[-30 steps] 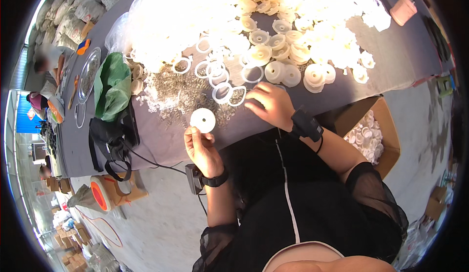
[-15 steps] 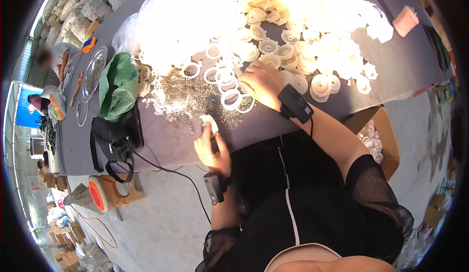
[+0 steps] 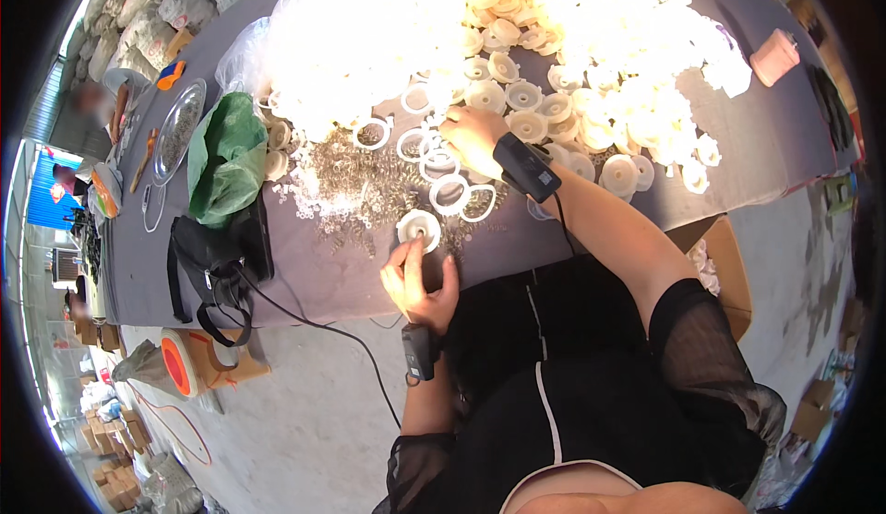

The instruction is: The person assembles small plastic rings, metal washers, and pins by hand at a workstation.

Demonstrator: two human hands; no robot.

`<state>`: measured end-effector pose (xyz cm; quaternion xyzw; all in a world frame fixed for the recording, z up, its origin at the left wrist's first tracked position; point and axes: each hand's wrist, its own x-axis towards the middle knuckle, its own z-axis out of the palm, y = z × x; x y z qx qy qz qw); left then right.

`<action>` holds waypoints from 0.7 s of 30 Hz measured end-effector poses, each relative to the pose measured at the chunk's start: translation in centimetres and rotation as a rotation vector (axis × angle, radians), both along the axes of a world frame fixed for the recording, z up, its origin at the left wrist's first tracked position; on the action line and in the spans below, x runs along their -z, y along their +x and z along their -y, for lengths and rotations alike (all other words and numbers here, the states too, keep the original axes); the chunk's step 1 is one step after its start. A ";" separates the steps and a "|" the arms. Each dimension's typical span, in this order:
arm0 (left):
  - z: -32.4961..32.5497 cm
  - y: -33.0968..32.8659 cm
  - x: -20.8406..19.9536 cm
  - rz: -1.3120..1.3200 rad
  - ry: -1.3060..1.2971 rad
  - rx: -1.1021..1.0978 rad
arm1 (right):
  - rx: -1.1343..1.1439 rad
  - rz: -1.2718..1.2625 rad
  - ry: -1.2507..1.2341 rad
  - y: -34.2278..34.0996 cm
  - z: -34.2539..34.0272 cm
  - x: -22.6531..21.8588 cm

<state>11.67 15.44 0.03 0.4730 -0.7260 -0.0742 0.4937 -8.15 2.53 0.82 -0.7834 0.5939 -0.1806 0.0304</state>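
Note:
Near the table's front edge, my left hand [image 3: 420, 288] is closed on a round white plastic cap [image 3: 407, 227], which is tilted with its hollow face up. One fingertip presses into the cap's middle. Farther out, my right hand [image 3: 475, 140] is curled over a cluster of white plastic rings [image 3: 448, 197]. Its fingertips touch down among them, and whatever they pinch is hidden. Left of the rings spreads a pile of small metal springs [image 3: 355, 182], with small clear pieces [image 3: 309, 202] along its left side.
A large heap of cream round plastic parts [image 3: 528, 126] covers the far table, partly washed out by glare. At left are a green bag [image 3: 226, 159], a black pouch [image 3: 208, 260] and an oval tray [image 3: 164, 174]. An open carton [image 3: 729, 283] stands beyond the right front edge.
My left hand has moved slightly right, and the cap in it now shows its round hollow face instead of its edge. My right hand has shifted slightly left and away from me over the rings.

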 end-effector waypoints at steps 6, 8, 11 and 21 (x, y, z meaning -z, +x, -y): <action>0.5 -3.1 -2.2 0.322 -0.022 0.313 | -0.029 0.200 -0.139 -0.1 -2.3 -2.4; 0.8 -4.1 -2.5 0.347 0.052 0.297 | -0.047 0.318 -0.143 0.2 -4.1 -3.2; 1.5 -5.0 -2.0 0.395 0.116 0.307 | -0.043 0.995 0.052 -0.5 -8.5 -3.4; -0.6 -5.3 -3.1 -0.238 0.285 0.523 | 0.045 1.564 0.624 -2.7 -16.3 -3.0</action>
